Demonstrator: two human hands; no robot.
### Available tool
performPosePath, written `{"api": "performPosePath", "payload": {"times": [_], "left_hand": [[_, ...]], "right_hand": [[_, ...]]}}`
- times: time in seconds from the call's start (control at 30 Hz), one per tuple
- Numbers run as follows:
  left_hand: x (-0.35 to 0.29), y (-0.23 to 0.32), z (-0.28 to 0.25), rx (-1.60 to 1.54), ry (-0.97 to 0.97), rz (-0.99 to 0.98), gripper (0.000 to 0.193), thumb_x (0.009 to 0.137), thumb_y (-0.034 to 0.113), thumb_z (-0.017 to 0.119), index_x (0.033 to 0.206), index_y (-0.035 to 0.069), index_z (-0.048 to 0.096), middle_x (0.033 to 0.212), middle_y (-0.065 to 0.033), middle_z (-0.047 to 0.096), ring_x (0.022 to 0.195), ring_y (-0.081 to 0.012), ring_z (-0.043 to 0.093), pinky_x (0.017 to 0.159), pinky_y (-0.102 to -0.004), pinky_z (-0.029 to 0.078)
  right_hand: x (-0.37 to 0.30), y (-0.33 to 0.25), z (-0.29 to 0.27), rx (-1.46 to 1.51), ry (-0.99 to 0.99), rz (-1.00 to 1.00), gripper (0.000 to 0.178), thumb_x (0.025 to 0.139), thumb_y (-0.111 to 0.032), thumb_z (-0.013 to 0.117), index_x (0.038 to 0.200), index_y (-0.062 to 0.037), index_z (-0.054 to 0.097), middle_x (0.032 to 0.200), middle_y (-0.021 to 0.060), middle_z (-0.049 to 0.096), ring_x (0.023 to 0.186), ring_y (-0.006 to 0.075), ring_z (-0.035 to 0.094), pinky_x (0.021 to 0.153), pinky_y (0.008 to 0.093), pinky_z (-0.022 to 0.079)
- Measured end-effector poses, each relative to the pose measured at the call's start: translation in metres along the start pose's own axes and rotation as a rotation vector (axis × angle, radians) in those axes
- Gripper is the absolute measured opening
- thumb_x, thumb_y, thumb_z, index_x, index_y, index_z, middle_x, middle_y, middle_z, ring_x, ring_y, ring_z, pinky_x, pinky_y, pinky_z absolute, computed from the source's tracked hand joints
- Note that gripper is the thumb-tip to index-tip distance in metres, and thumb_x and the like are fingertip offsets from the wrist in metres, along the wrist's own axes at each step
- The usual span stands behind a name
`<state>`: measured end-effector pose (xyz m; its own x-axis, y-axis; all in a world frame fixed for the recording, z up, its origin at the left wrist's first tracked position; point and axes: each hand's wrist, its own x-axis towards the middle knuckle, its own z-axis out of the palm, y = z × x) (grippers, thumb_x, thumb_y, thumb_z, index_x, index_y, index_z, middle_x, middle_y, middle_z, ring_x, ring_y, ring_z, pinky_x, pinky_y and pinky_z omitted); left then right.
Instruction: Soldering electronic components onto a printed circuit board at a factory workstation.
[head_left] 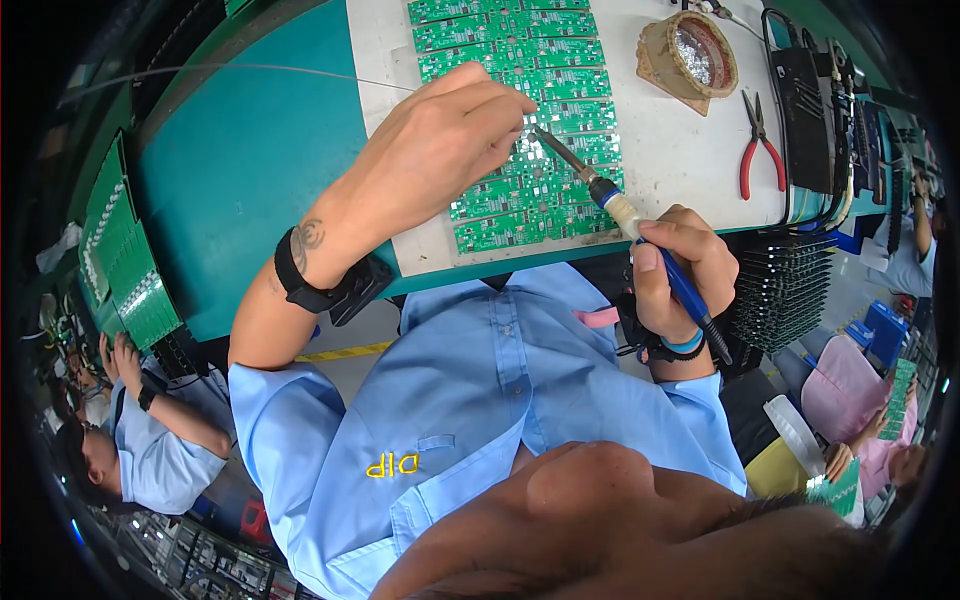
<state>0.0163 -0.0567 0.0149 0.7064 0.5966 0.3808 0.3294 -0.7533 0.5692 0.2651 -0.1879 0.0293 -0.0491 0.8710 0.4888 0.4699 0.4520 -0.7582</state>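
My right hand [685, 270] is closed round the handle of a soldering iron [625, 215] with a blue grip and a cream collar. Its metal tip points up and left, reaching a panel of green circuit boards [540, 195] at the middle of the bench. Over the left part of that panel, my left hand [450, 130] pinches a thin grey solder wire [290, 70], which trails off to the left. The hand hides some of the boards, and the wire's end near the iron tip is too small to make out.
Right of the panel stand a round tan container [690, 55] with shiny bits inside and red-handled pliers [758, 150]. A dark rack [785, 290] sits below the bench edge. Green boards [130, 250] stand at the left. Co-workers [165, 430] sit on both sides.
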Motion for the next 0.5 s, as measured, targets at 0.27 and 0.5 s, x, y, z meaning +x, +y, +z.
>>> {"api": "performPosePath", "payload": {"times": [0.27,0.5], "left_hand": [[-0.0003,-0.0002,0.0004,0.020,-0.011,-0.002,0.013,0.082,-0.001,0.074,0.091,0.001,0.066,0.105,-0.0075,0.072,0.096,-0.0266,0.064,0.085,-0.0376,0.057],[-0.0006,0.0009,0.0007,0.039,-0.010,-0.002,0.011,0.082,-0.001,0.074,0.091,0.001,0.067,0.106,-0.0067,0.072,0.097,-0.0262,0.064,0.086,-0.0374,0.057]], "right_hand": [[-0.0021,-0.0009,0.0002,0.010,-0.008,-0.023,0.014,0.085,0.002,0.068,0.098,0.0077,0.064,0.073,0.0155,0.066,0.057,0.0190,0.059,0.053,0.0294,0.046],[-0.0037,-0.0024,0.0006,0.010,-0.009,-0.018,0.014,0.088,0.001,0.066,0.099,0.0095,0.063,0.073,0.0154,0.065,0.057,0.0175,0.056,0.054,0.0291,0.044]]}}
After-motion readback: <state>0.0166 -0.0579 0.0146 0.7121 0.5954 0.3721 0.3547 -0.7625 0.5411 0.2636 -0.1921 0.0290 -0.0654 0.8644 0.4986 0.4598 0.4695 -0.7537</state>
